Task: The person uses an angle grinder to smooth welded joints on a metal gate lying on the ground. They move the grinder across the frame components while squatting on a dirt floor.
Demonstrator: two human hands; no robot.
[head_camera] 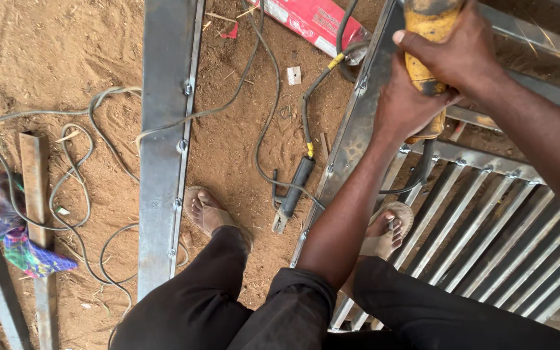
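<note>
From the head camera I look down at dusty red-brown dirt ground (pixel 66 52), out in the open, with bits of straw on it.

In the upper right of the frame I see both hands wrapped around a yellow power tool (pixel 428 39). The left hand (pixel 404 107) is shut tight on the lower part of its body, and the right hand (pixel 452 55) is shut tight on it just above. The tool is over the top edge of a grey metal gate frame (pixel 487 220) that lies flat on the ground at the right, with many thin bars side by side. A few small sparks show at the far upper right.

A long flat metal bar (pixel 163 142) lies down the middle left. My two feet in sandals stand on either side of the gate's edge. Between the bar and the gate lies a black welding clamp (pixel 293 191) on a cable. Grey wires (pixel 79 194) loop over the dirt at the left. A colourful cloth (pixel 11 233) sits by the left edge, just beside a short metal piece (pixel 34 181). A red packet (pixel 315 23) lies at the top.
</note>
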